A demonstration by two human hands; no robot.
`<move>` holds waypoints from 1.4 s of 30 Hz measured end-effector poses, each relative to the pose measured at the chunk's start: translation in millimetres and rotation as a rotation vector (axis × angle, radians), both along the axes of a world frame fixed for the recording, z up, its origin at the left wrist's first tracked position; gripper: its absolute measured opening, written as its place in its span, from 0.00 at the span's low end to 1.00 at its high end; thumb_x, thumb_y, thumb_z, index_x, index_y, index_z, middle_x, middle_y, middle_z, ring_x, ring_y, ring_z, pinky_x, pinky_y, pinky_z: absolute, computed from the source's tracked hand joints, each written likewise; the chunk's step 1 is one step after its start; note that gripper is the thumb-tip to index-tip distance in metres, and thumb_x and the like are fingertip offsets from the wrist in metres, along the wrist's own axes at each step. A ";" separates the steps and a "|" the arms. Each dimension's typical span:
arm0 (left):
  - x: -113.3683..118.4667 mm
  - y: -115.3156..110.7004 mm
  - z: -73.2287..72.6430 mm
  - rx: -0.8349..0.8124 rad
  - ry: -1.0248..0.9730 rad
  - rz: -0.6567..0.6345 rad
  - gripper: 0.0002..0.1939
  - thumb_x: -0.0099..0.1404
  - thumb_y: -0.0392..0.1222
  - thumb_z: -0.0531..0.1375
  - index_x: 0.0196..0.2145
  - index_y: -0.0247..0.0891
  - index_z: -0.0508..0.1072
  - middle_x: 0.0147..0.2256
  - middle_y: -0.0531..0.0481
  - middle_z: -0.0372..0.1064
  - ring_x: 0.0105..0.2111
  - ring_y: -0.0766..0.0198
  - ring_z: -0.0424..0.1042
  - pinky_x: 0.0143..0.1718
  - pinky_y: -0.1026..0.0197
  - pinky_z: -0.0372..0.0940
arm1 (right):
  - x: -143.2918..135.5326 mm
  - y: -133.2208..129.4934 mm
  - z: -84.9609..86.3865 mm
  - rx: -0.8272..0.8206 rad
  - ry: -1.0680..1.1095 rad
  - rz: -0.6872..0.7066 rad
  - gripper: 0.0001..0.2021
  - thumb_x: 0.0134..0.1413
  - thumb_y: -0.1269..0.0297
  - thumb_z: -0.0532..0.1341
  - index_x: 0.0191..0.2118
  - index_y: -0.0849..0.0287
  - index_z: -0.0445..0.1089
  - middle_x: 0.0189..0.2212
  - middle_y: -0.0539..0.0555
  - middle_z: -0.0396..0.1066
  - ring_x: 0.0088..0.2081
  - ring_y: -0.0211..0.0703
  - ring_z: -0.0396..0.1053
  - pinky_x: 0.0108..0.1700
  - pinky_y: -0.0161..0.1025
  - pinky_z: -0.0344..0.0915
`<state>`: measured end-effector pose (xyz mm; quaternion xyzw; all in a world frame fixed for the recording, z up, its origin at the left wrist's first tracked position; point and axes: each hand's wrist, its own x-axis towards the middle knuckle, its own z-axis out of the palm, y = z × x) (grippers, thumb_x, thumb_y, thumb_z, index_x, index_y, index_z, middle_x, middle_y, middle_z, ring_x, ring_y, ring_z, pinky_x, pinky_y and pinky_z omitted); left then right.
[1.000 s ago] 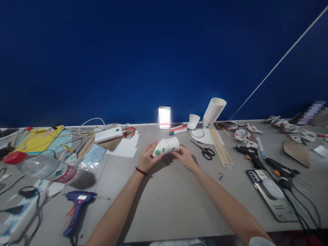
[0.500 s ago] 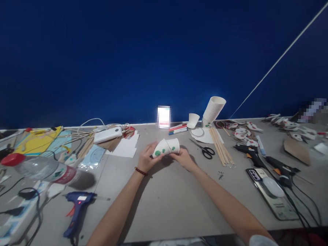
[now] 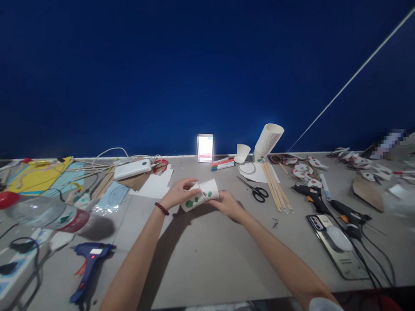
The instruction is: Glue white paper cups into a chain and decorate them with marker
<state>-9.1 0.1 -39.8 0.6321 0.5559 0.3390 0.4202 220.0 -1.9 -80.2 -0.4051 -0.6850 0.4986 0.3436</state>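
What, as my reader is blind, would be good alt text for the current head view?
A person's left hand and right hand hold two green-spotted white paper cups meeting at an angle above a gray table. A stack of cups stands behind, near scissors and wooden sticks; a blue glue gun lies at left, a phone at right.

Left of the left fingers (image 3: 188, 181) was a red-capped plastic bottle (image 3: 34, 211); a white power strip (image 3: 10, 268) lay below-left of them; below-right of the right fingers (image 3: 216, 203) lay a smartphone (image 3: 349, 265), a rounded white case (image 3: 338, 238) on top.
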 end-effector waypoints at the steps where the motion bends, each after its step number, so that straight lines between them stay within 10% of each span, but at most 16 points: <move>1: 0.8 1.6 6.0 0.005 0.010 -0.045 0.31 0.53 0.58 0.69 0.50 0.38 0.78 0.38 0.45 0.80 0.37 0.55 0.79 0.36 0.57 0.74 | 0.1 -1.9 5.4 0.018 -0.011 0.017 0.10 0.50 0.56 0.68 0.33 0.56 0.83 0.31 0.50 0.82 0.35 0.50 0.77 0.41 0.43 0.71; 6: 3.8 7.6 28.2 -0.057 -0.149 -0.235 0.28 0.56 0.57 0.67 0.50 0.37 0.78 0.44 0.42 0.80 0.39 0.54 0.79 0.36 0.57 0.74 | 1.3 -7.9 30.5 0.083 -0.036 0.031 0.08 0.52 0.59 0.67 0.34 0.55 0.83 0.34 0.52 0.83 0.36 0.52 0.78 0.42 0.44 0.72; 14: -4.5 7.3 37.5 0.045 -0.091 -0.164 0.28 0.59 0.59 0.64 0.50 0.37 0.79 0.47 0.41 0.78 0.43 0.52 0.78 0.41 0.55 0.74 | -7.6 2.4 46.6 0.043 -0.041 0.015 0.10 0.52 0.57 0.65 0.32 0.56 0.81 0.27 0.52 0.80 0.31 0.50 0.77 0.37 0.43 0.71; 31: 4.4 6.3 38.2 -0.068 -0.234 -0.044 0.30 0.55 0.57 0.67 0.49 0.33 0.81 0.22 0.53 0.69 0.22 0.67 0.64 0.23 0.65 0.57 | -8.0 5.0 39.7 0.152 -0.103 0.044 0.07 0.57 0.62 0.65 0.38 0.57 0.80 0.35 0.53 0.82 0.38 0.48 0.78 0.45 0.43 0.72; 42: -5.5 4.6 42.9 -0.162 -0.270 -0.108 0.28 0.61 0.63 0.62 0.47 0.38 0.82 0.51 0.42 0.78 0.53 0.46 0.73 0.50 0.53 0.67 | -7.7 1.0 39.3 0.169 -0.095 0.142 0.08 0.59 0.62 0.64 0.38 0.57 0.80 0.39 0.54 0.83 0.41 0.49 0.79 0.46 0.43 0.71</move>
